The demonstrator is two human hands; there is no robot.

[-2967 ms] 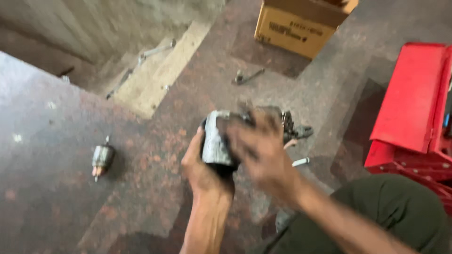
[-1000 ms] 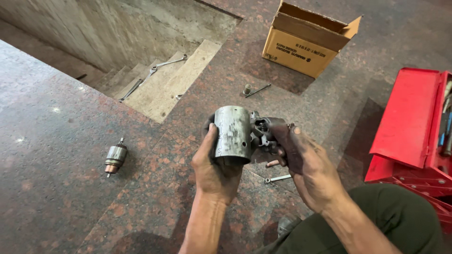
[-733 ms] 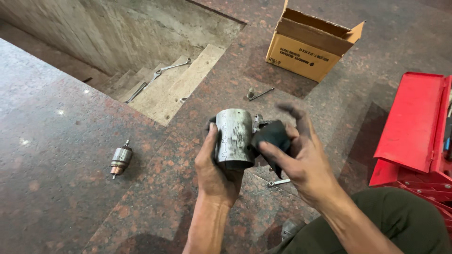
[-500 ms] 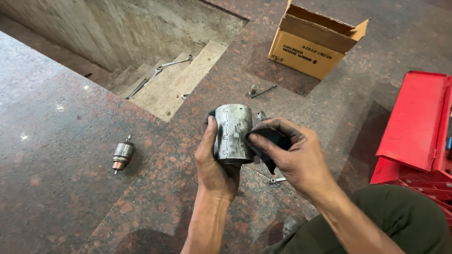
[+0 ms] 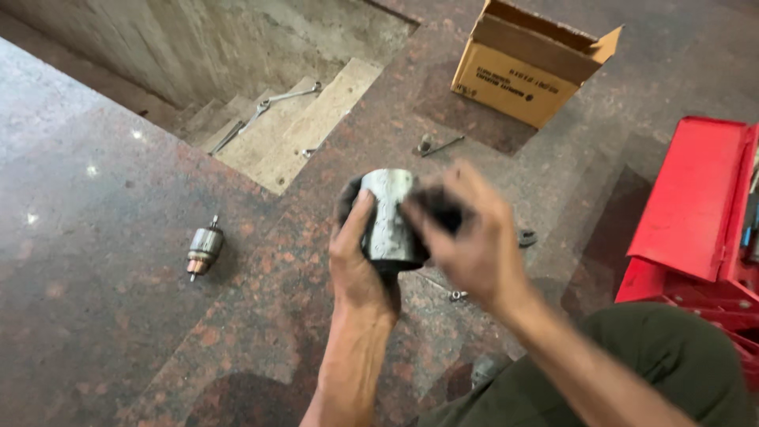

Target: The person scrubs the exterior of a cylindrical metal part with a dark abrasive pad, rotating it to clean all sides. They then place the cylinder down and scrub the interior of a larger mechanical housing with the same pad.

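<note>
- Starter motor housing [image 5: 387, 215], a grey metal cylinder, sits gripped in the left hand [image 5: 360, 265] above the granite floor [image 5: 103, 316].
- Right hand [image 5: 474, 241], earlier cupping its dark end, now blurs across it, fingers closed there.
- Cardboard box [image 5: 526, 67] stands open, contents unseen; red toolbox [image 5: 696, 213] open beside.

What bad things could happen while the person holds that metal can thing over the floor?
The left hand grips the grey metal cylinder only from one side, above hard stone floor; it might slip and get dented. The right hand is blurred on the dark end part, so fingers could get pinched. Small bolts lie loose below and could roll away or get lost.
</note>
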